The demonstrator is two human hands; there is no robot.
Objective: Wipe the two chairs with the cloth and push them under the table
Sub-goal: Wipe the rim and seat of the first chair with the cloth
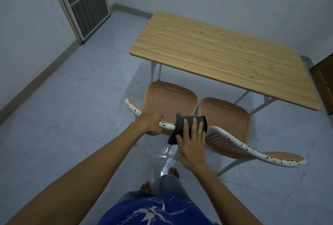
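Observation:
Two chairs with orange woven seats stand side by side in front of the wooden table (225, 51): the left chair (169, 98) and the right chair (227, 114). Their white backrest rims carry black specks. My left hand (152, 123) grips the top rim of the left chair's backrest. My right hand (191, 141) presses a dark grey cloth (182, 125) flat against the rim where the two backrests meet, with its fingers spread over the cloth. Both chairs stand outside the table's edge.
The table has thin white legs (155, 71). A louvred door (84, 3) is at the back left, and a brown door (324, 84) at the right edge. My bare feet (173, 171) stand on the pale tiled floor just behind the chairs.

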